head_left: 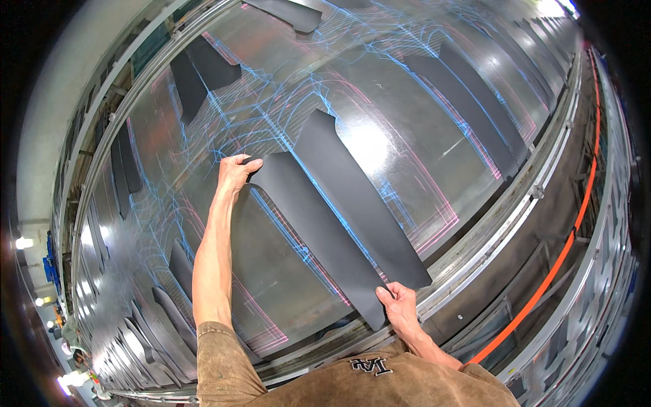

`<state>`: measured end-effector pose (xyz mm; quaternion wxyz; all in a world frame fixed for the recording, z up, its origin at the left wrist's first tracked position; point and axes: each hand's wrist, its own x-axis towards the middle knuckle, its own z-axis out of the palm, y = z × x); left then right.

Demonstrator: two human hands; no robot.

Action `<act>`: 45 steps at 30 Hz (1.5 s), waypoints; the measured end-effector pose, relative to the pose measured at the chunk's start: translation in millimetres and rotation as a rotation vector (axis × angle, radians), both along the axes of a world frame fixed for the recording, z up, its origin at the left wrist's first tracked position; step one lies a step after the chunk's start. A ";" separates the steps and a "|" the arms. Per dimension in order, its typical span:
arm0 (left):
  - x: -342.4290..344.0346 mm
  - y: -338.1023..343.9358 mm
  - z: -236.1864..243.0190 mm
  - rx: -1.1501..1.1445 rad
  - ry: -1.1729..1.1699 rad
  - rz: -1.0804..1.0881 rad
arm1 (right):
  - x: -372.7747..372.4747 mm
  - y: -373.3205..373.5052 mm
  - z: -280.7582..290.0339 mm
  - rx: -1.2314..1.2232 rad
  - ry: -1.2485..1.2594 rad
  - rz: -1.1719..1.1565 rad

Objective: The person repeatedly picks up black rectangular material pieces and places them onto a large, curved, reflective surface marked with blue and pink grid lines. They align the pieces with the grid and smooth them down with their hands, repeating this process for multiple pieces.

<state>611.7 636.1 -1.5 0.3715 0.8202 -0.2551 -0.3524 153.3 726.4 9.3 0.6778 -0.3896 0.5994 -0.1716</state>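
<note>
Brown cotton-looking work shirt point(319, 386) nearest the lens; both bare forearms reach from it over the broad dark table with blue and pink line patterns point(386, 74). Left hand point(234, 173) pinches the upper-left corner of a long, matte dark-grey flat sheet piece point(315, 234), thumb on top; right hand point(399, 303) pinches its lower right edge close to the near tip, thumb again on the upper face. Piece position: slanting across the table between the hands, near tip at the metal rail point(447, 288) along the table's edge. Beside it on the right lies a second long dark-grey sheet piece with a notched far end point(363, 210), a narrow line-marked gap between them for much of their length. Handling estimate: light, thin, pliable rather than rigid, likely to sag mid-span if held only at its ends (material unconfirmed; leather-like or coated by its dull sheen). Surface probably moderately grippy, not brittle; creasing seems the chief risk. Best hold judged: opposite ends, broad finger pads, light tension. Fingers under the sheet are hidden, so their spread cannot be told.
</note>
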 end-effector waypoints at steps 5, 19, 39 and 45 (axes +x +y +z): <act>-2.2 0.0 -7.1 -0.048 0.000 0.000 | -1.6 -1.4 2.0 -0.009 0.093 0.079; -10.5 2.3 -8.4 -0.123 -0.030 0.087 | -1.1 -2.9 -2.9 -0.104 0.258 0.126; -6.7 -0.4 -5.3 -0.001 -0.052 0.026 | 6.5 -5.6 0.4 -0.259 0.344 0.097; -5.3 -1.6 -8.5 -0.004 -0.082 0.014 | 5.9 -7.1 -1.1 -0.248 0.354 0.089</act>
